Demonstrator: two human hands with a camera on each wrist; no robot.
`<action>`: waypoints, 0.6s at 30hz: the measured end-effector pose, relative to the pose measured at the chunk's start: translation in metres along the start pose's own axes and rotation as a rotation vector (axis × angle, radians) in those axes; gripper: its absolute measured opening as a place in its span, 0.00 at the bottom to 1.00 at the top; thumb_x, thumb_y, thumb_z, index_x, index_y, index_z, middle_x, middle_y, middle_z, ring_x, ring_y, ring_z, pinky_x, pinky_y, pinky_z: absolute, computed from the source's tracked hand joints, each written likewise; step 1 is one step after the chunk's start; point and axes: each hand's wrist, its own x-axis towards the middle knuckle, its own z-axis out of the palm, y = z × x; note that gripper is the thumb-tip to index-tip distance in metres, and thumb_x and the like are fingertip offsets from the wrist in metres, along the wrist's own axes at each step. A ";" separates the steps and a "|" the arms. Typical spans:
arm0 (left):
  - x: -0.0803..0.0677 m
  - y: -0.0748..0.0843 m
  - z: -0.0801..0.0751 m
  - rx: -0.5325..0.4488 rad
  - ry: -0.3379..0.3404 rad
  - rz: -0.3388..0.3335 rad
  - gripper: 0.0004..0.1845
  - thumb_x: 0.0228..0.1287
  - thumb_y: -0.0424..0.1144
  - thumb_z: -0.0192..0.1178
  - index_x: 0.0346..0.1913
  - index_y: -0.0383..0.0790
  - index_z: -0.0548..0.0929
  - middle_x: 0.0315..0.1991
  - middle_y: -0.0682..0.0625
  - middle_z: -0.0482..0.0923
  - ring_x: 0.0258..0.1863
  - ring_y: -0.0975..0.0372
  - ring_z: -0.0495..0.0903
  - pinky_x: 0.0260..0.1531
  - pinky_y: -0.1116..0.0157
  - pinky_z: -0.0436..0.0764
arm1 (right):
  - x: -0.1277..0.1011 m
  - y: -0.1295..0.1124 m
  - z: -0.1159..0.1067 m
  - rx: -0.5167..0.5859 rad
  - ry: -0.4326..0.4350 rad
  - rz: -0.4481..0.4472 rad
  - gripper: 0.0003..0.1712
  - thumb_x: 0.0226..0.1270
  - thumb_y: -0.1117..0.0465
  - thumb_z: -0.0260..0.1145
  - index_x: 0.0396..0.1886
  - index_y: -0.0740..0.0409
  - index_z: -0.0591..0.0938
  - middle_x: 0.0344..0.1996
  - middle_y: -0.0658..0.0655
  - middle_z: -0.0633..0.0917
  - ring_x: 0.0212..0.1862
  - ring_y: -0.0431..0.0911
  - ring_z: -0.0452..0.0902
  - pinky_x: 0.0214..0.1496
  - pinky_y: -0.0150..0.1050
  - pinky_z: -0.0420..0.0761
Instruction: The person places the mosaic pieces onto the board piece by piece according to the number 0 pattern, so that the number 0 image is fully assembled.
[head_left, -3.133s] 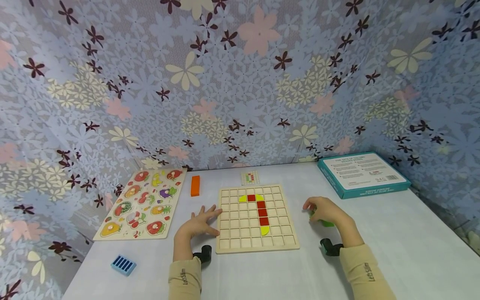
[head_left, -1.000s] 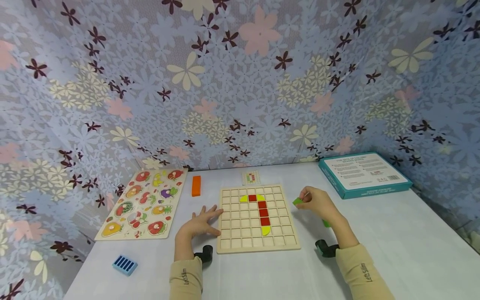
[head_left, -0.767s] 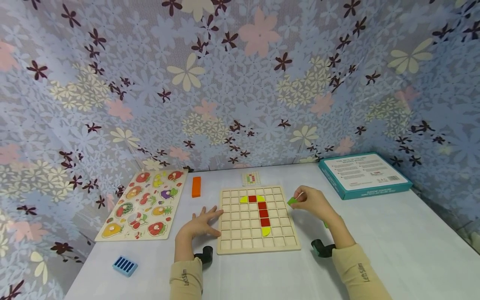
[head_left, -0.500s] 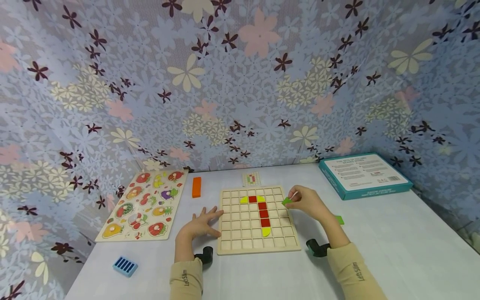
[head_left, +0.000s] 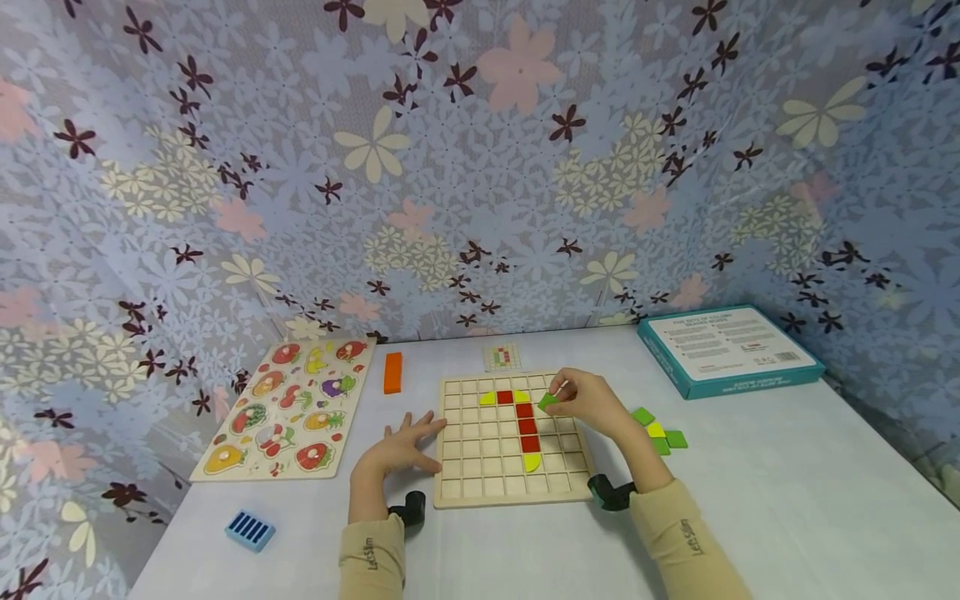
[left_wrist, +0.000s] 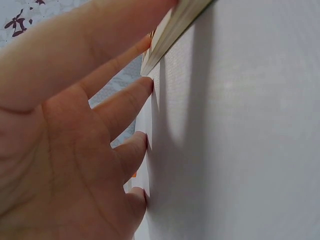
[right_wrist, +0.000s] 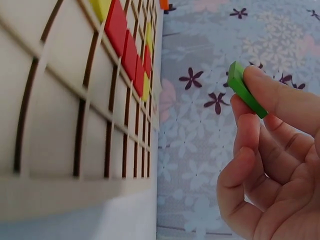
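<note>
- Right hand (head_left: pixel 588 402) above the far right part of the wooden grid board (head_left: pixel 513 437), thumb and forefinger pinching a small green tile (head_left: pixel 547 401); other fingers curled under it in the right wrist view.
- Green tile (right_wrist: pixel 245 90) held clear of the board, tilted, just right of the red column of tiles (head_left: pixel 527 425) set into the board's cells.
- Red tiles forming a bar down the middle of the board plus one square at the top, with yellow curved pieces (head_left: pixel 487 397) beside the top square and another at the column's foot.
- Left hand (head_left: pixel 401 446) lying flat on the white table (head_left: pixel 750 500) at the board's left edge, fingers straight and spread, fingertips touching the rim; holding nothing.
- Left wrist view: fingers (left_wrist: pixel 125 105) pressed to the table, board edge just above them.
- Loose green and yellow tiles (head_left: pixel 656 429) in a little cluster on the table, right of the board.
- Small pattern card (head_left: pixel 501 357) just beyond the board's far edge.
- Orange block (head_left: pixel 391 372) beyond the board's far left corner.
- Fruit peg puzzle (head_left: pixel 288 408) well left of the board.
- Blue ridged piece (head_left: pixel 248 530) left of the board, near the table's front edge.
- Teal box (head_left: pixel 727 348) well right of the board, at the far side by the flowered backdrop.
</note>
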 end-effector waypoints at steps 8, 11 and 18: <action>-0.001 0.001 0.000 -0.008 0.004 -0.007 0.42 0.42 0.33 0.71 0.66 0.46 0.68 0.72 0.44 0.50 0.71 0.45 0.33 0.65 0.42 0.26 | -0.002 -0.006 0.009 -0.002 -0.020 -0.049 0.11 0.51 0.64 0.71 0.31 0.56 0.77 0.24 0.52 0.81 0.29 0.44 0.75 0.29 0.36 0.75; -0.001 0.001 0.000 -0.010 0.005 -0.012 0.42 0.42 0.33 0.71 0.66 0.46 0.68 0.72 0.44 0.50 0.71 0.45 0.33 0.65 0.42 0.26 | -0.002 -0.005 0.012 0.000 -0.037 -0.083 0.11 0.51 0.63 0.72 0.31 0.56 0.77 0.24 0.52 0.80 0.28 0.43 0.75 0.28 0.35 0.75; 0.000 0.000 0.002 -0.007 0.006 -0.012 0.42 0.43 0.33 0.70 0.66 0.46 0.68 0.72 0.45 0.50 0.71 0.45 0.33 0.65 0.43 0.26 | 0.002 -0.003 0.024 0.001 -0.083 -0.052 0.11 0.51 0.65 0.71 0.32 0.58 0.78 0.25 0.52 0.80 0.30 0.43 0.75 0.31 0.35 0.76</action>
